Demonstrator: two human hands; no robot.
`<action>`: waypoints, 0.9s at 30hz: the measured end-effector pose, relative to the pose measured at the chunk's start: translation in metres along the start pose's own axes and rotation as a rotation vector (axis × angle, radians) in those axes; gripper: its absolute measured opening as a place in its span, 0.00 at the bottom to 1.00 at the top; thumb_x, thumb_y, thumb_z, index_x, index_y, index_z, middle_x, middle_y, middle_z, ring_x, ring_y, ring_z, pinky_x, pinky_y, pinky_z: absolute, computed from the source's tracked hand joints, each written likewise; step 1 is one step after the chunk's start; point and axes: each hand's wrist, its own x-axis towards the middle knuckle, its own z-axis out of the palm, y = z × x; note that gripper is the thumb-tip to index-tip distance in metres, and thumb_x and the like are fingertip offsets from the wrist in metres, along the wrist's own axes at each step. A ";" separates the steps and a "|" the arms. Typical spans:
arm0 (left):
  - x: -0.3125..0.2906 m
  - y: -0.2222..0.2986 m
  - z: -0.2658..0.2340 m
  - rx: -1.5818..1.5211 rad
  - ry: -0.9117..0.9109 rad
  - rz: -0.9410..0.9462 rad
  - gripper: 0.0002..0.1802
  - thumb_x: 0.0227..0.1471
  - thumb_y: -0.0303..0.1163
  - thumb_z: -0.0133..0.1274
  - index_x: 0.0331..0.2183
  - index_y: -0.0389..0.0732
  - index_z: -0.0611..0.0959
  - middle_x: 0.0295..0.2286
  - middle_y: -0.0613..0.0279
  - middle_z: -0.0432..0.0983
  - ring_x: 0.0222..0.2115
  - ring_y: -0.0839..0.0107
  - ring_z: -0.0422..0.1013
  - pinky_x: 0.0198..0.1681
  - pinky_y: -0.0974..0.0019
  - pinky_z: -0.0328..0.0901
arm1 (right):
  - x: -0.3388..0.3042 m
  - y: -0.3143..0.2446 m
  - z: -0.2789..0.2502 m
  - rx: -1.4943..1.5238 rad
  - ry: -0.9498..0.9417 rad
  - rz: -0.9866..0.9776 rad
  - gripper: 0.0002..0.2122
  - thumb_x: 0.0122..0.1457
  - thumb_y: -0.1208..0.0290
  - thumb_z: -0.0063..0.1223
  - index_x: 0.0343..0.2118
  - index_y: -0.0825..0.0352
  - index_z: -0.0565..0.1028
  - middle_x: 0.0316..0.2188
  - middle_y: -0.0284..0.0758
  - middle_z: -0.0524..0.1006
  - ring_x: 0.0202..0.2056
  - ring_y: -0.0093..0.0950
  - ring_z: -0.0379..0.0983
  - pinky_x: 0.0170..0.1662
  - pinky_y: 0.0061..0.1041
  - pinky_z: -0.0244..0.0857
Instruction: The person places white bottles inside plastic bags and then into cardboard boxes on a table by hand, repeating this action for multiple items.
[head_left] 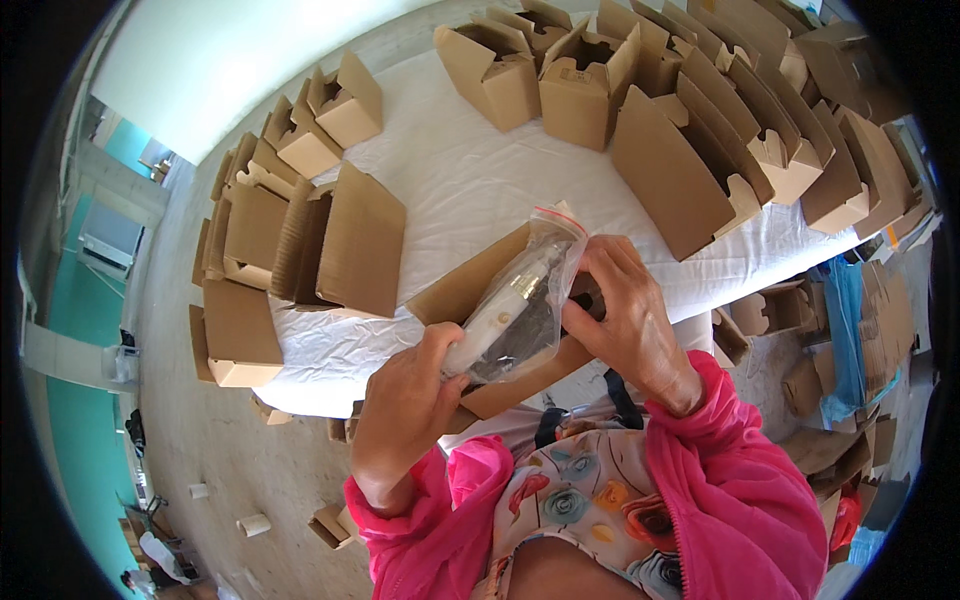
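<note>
Between my hands is a clear zip bag (545, 335) with a red strip along its top edge. Inside it lies a white, tube-shaped part (490, 325) with a shiny metallic end; its exact kind is not plain. My left hand (410, 400) grips the bag's lower left end, thumb and fingers closed around it. The fingers of my right hand (630, 325) pinch the bag's right side near the top. Directly beneath the bag is an open cardboard box (465, 278), its flaps showing on both sides of it. The bag hides most of the box's inside.
A white-covered table (470, 175) holds open cardboard boxes (365, 240) on the left and rows of more boxes (670, 170) on the right. Loose cardboard and a blue plastic sheet (845, 335) are at the lower right. Two small rolls (254, 524) lie on the floor.
</note>
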 end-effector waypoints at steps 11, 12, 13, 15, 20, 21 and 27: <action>0.043 -0.011 0.016 0.309 -0.111 0.118 0.19 0.37 0.19 0.51 0.36 0.41 0.68 0.21 0.47 0.73 0.27 0.45 0.70 0.30 0.48 0.62 | 0.011 0.010 -0.014 0.053 -0.132 0.148 0.23 0.43 0.75 0.62 0.43 0.69 0.64 0.37 0.44 0.69 0.42 0.44 0.66 0.45 0.35 0.61; 0.047 -0.010 0.014 0.331 -0.148 0.112 0.19 0.37 0.19 0.51 0.36 0.41 0.69 0.21 0.47 0.73 0.27 0.45 0.70 0.30 0.49 0.62 | 0.015 0.009 -0.016 0.057 -0.150 0.165 0.25 0.43 0.74 0.62 0.45 0.69 0.63 0.39 0.45 0.68 0.44 0.44 0.66 0.46 0.35 0.61; 0.050 -0.009 0.013 0.353 -0.185 0.105 0.19 0.37 0.19 0.51 0.36 0.41 0.69 0.21 0.47 0.73 0.28 0.45 0.70 0.30 0.49 0.63 | 0.016 0.012 -0.017 0.027 -0.160 0.137 0.27 0.43 0.74 0.63 0.46 0.68 0.63 0.40 0.43 0.69 0.44 0.43 0.66 0.46 0.34 0.62; 0.052 -0.009 0.017 0.355 -0.173 0.125 0.14 0.38 0.20 0.50 0.33 0.40 0.73 0.21 0.47 0.74 0.27 0.46 0.71 0.30 0.50 0.64 | 0.016 0.017 -0.018 -0.029 -0.179 0.081 0.29 0.42 0.73 0.65 0.49 0.66 0.63 0.43 0.41 0.69 0.45 0.39 0.68 0.46 0.31 0.62; 0.070 -0.015 0.032 0.522 -0.329 0.214 0.04 0.41 0.24 0.48 0.24 0.38 0.78 0.21 0.46 0.73 0.26 0.49 0.72 0.30 0.52 0.66 | 0.021 0.025 -0.011 0.075 -0.361 0.169 0.31 0.43 0.73 0.63 0.51 0.64 0.61 0.45 0.42 0.69 0.48 0.40 0.67 0.48 0.33 0.61; 0.075 -0.018 0.037 0.547 -0.320 0.209 0.04 0.42 0.25 0.48 0.22 0.38 0.79 0.21 0.46 0.73 0.26 0.49 0.72 0.30 0.52 0.66 | 0.025 0.023 -0.012 0.111 -0.420 0.211 0.31 0.43 0.73 0.63 0.51 0.63 0.60 0.46 0.42 0.69 0.49 0.40 0.67 0.48 0.34 0.61; 0.075 -0.023 0.033 0.374 -0.095 0.164 0.06 0.43 0.24 0.47 0.24 0.37 0.78 0.20 0.46 0.72 0.24 0.50 0.71 0.28 0.55 0.66 | 0.026 0.027 -0.013 0.111 -0.300 0.171 0.16 0.47 0.75 0.59 0.41 0.67 0.71 0.43 0.39 0.70 0.47 0.42 0.67 0.48 0.32 0.62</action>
